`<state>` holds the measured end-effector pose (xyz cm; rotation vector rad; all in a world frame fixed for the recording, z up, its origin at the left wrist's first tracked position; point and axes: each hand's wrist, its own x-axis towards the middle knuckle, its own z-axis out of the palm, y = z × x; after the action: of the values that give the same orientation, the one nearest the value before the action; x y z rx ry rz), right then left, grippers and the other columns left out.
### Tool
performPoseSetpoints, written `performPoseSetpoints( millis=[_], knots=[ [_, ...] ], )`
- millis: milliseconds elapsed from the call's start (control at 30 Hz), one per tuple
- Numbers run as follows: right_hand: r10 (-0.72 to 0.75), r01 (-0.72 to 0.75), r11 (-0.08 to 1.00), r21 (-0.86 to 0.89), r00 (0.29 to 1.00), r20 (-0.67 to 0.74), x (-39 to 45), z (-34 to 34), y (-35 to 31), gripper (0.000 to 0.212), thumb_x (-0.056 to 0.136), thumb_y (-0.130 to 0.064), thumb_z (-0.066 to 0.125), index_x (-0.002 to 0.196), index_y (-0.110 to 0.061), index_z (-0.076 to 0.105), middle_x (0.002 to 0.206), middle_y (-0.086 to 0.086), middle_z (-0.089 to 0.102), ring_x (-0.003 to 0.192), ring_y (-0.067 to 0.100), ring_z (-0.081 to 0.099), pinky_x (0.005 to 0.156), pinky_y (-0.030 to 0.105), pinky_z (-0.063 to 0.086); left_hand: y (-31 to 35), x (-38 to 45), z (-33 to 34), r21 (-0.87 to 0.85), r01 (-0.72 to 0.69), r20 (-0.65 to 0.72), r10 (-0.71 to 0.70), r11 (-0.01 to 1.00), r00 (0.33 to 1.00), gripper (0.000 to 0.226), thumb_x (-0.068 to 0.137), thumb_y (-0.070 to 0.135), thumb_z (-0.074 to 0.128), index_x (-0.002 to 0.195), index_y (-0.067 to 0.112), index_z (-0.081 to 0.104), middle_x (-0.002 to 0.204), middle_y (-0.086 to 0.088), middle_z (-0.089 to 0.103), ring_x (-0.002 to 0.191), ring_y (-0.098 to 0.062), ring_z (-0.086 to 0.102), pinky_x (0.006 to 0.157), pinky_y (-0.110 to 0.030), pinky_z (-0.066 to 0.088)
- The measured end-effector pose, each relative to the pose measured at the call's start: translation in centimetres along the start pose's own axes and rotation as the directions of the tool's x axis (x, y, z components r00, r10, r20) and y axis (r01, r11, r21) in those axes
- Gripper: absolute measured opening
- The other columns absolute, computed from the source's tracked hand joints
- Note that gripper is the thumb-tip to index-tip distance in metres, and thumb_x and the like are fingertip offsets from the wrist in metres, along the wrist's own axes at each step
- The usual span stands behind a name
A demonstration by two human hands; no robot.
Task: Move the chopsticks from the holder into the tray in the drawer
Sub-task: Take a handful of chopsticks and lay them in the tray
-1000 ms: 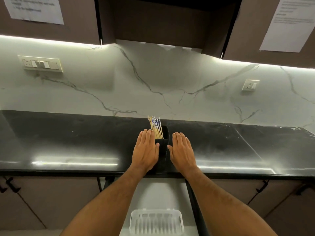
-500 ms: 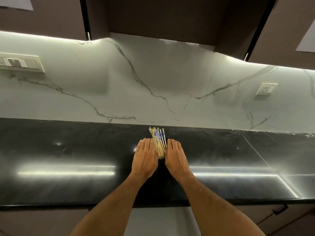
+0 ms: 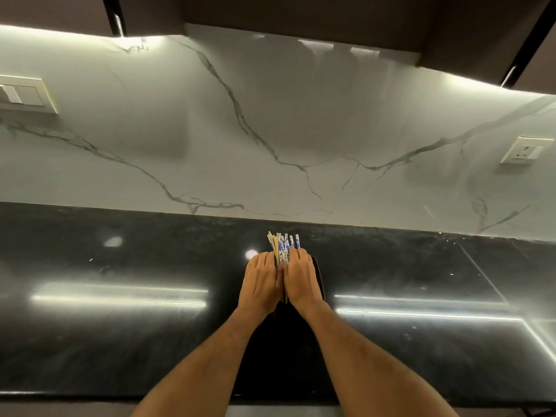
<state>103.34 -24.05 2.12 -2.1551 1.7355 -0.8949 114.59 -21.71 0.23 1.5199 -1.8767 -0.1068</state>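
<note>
Between your curled fingers, your left hand [image 3: 261, 285] and right hand [image 3: 301, 279] squeeze the chopsticks [image 3: 282, 247] together, apparently to lift them from the holder [image 3: 319, 276] as one bundle.

A: We record the countertop [image 3: 150, 341] as black polished stone, glossy; it mirrors the light strips as bright bands either side of the chopsticks [image 3: 282, 246].

B: We note the chopsticks themselves look like pale wood or bamboo, several with a glazed-looking blue-and-white pattern at the top end. The holder [image 3: 318, 273] just right of them reads as black with a slight sheen; we cannot tell its material.

A: Behind the chopsticks, we log the backsplash [image 3: 270, 121] as smooth white marble-look slab with grey veins and a soft satin sheen.

B: Above it, we see matt brown cabinet fronts [image 3: 301, 10]. The socket [image 3: 525, 150], far right of the chopsticks, looks like smooth off-white plastic.
</note>
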Motion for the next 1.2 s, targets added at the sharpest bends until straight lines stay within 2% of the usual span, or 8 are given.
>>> performPoseSetpoints(
  millis=[133, 267, 533, 600, 833, 967, 1100, 1200],
  knots=[
    [0.023, -0.024, 0.999, 0.043, 0.999, 0.022, 1.3, 1.1, 0.7, 0.029, 0.106, -0.018, 0.049, 0.130, -0.005, 0.057, 0.117, 0.011, 0.062, 0.096, 0.014, 0.056, 0.092, 0.030, 0.055, -1.0, 1.1, 1.5, -0.114, 0.091, 0.023, -0.089, 0.989, 0.996, 0.044, 0.105, 0.039, 0.026, 0.120, 0.017, 0.060, 0.114, 0.000, 0.066, 0.100, -0.012, 0.057, 0.098, -0.027, 0.044],
    [0.041, -0.042, 0.998, 0.043, 0.999, 0.022, 1.8, 1.8, 1.1, 0.026, 0.104, -0.020, 0.053, 0.125, -0.006, 0.059, 0.114, 0.009, 0.061, 0.093, 0.012, 0.056, 0.088, 0.025, 0.054, -2.0, 1.7, 2.5, -0.172, 0.146, 0.056, -0.138, 0.974, 0.989, 0.024, 0.107, 0.025, 0.038, 0.113, 0.020, 0.061, 0.106, 0.006, 0.062, 0.091, -0.006, 0.050, 0.089, -0.019, 0.036],
    [0.106, -0.108, 0.994, 0.025, 0.993, 0.049, 2.6, 2.0, 1.0, 0.014, 0.101, -0.020, 0.058, 0.110, -0.010, 0.061, 0.104, 0.004, 0.059, 0.082, 0.011, 0.053, 0.075, 0.020, 0.051, -2.6, 2.1, 3.2, -0.253, 0.188, 0.063, -0.177, 0.949, 0.982, 0.024, 0.106, 0.018, 0.039, 0.105, 0.017, 0.062, 0.101, 0.003, 0.063, 0.088, -0.011, 0.052, 0.086, -0.024, 0.041],
    [0.133, -0.135, 0.991, 0.026, 0.990, 0.053, 2.9, 2.0, 0.9, 0.013, 0.101, -0.021, 0.059, 0.107, -0.010, 0.061, 0.103, 0.005, 0.061, 0.081, 0.012, 0.055, 0.067, 0.015, 0.045, -2.7, 2.2, 3.1, -0.248, 0.188, 0.050, -0.181, 0.950, 0.982, 0.023, 0.106, 0.015, 0.040, 0.102, 0.016, 0.063, 0.098, 0.004, 0.062, 0.086, -0.009, 0.050, 0.085, -0.025, 0.040],
    [0.210, -0.210, 0.977, 0.033, 0.978, 0.003, 2.6, 1.9, 0.4, 0.013, 0.102, -0.023, 0.058, 0.100, -0.010, 0.063, 0.097, 0.005, 0.068, 0.075, 0.011, 0.059, 0.060, 0.017, 0.045, -2.5, 2.0, 3.2, -0.202, 0.187, 0.049, -0.181, 0.961, 0.982, 0.026, 0.108, 0.020, 0.037, 0.100, 0.018, 0.062, 0.098, 0.004, 0.062, 0.087, -0.009, 0.049, 0.084, -0.021, 0.035],
    [0.276, -0.275, 0.960, 0.044, 0.961, -0.010, 2.5, 1.4, -0.1, 0.015, 0.098, -0.026, 0.065, 0.102, -0.011, 0.065, 0.096, 0.004, 0.072, 0.075, 0.011, 0.063, 0.059, 0.019, 0.050, -2.2, 2.1, 2.9, -0.211, 0.181, 0.039, -0.177, 0.961, 0.983, 0.027, 0.108, 0.021, 0.034, 0.094, 0.020, 0.058, 0.094, 0.004, 0.061, 0.084, -0.009, 0.049, 0.082, -0.025, 0.039],
    [0.344, -0.344, 0.937, 0.066, 0.939, 0.009, 2.8, 0.8, -0.3, 0.019, 0.092, -0.025, 0.073, 0.102, -0.009, 0.067, 0.099, 0.006, 0.075, 0.081, 0.015, 0.070, 0.048, 0.011, 0.035, -1.8, 2.1, 2.6, -0.185, 0.176, 0.038, -0.172, 0.967, 0.984, 0.032, 0.105, 0.028, 0.029, 0.093, 0.019, 0.057, 0.093, 0.002, 0.062, 0.083, -0.013, 0.051, 0.081, -0.032, 0.045],
    [0.371, -0.371, 0.924, 0.095, 0.929, 0.015, 2.9, 0.3, -0.4, 0.026, 0.090, -0.024, 0.076, 0.108, -0.007, 0.069, 0.104, 0.008, 0.075, 0.089, 0.018, 0.072, 0.052, 0.010, 0.038, -1.7, 2.0, 2.7, -0.189, 0.165, 0.037, -0.161, 0.968, 0.986, 0.032, 0.104, 0.031, 0.030, 0.095, 0.019, 0.058, 0.095, 0.003, 0.062, 0.084, -0.012, 0.051, 0.081, -0.032, 0.045]
  ],
)
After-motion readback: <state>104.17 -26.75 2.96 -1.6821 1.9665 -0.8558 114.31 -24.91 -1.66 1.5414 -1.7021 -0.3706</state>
